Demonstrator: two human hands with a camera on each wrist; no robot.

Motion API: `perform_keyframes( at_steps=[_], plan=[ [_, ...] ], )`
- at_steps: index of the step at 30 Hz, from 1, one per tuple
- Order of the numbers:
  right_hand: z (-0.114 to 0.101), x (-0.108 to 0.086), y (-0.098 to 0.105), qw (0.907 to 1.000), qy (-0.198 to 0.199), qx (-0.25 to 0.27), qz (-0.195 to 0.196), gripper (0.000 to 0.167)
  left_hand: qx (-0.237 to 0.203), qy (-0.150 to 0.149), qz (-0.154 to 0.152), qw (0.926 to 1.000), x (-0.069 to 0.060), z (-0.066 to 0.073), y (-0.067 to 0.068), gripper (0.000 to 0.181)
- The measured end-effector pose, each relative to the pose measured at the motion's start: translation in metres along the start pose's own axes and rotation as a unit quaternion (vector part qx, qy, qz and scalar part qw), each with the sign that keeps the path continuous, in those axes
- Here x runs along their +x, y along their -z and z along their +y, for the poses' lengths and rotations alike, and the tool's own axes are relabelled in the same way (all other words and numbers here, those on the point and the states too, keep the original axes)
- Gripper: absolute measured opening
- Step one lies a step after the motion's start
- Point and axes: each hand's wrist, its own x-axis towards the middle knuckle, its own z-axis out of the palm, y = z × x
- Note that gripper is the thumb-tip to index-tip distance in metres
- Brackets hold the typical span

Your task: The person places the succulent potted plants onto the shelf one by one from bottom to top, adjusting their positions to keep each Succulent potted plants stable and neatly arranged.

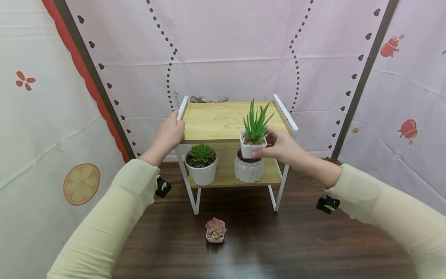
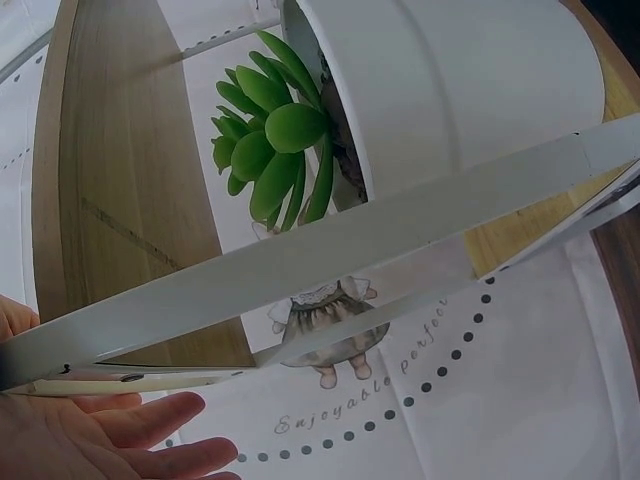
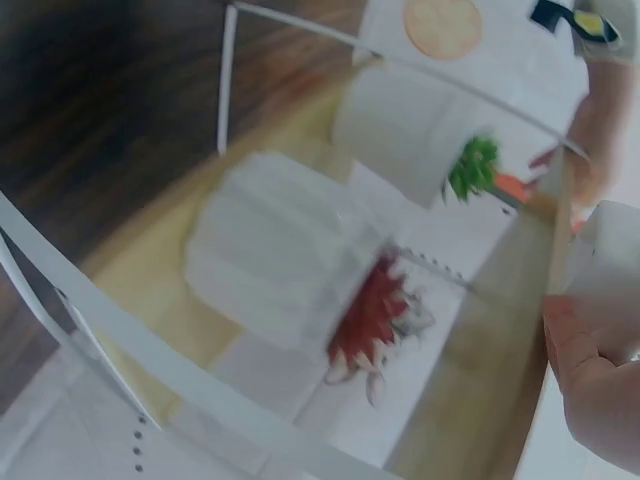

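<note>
My right hand (image 1: 281,146) grips a small square white pot (image 1: 251,148) holding a spiky green aloe-like succulent (image 1: 257,123). The pot hangs in front of the right part of a two-tier shelf's wooden top board (image 1: 216,120). My left hand (image 1: 170,131) holds the shelf's front left top corner, around the white metal frame (image 2: 300,250); some fingertips stick out past it in the left wrist view. On the lower board, a round white pot with a green rosette succulent (image 1: 202,153) stands left, and a ribbed white pot (image 3: 285,255) with a red plant (image 3: 372,318) right.
A small square pot with a pink succulent (image 1: 215,228) stands on the dark wooden floor (image 1: 265,240) in front of the shelf. Printed curtains (image 1: 233,46) hang behind and at both sides. The shelf's white legs (image 1: 277,197) stand on the floor.
</note>
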Motion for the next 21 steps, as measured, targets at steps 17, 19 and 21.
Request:
perform_keyframes(
  at_steps=[17,19,21],
  plan=[
    [-0.004,0.031,0.025,0.9983,-0.027,0.025,0.046,0.059,0.001,-0.003,0.004,1.0000,0.000,0.000,0.000,0.055],
    [-0.002,0.032,0.025,0.9980,-0.030,0.029,0.047,0.060,0.000,-0.001,0.005,1.0000,0.001,-0.001,0.000,0.055],
    [-0.001,0.033,0.025,0.9980,-0.033,0.031,0.044,0.060,-0.001,-0.001,0.004,1.0000,0.001,-0.001,0.000,0.055]
  ],
)
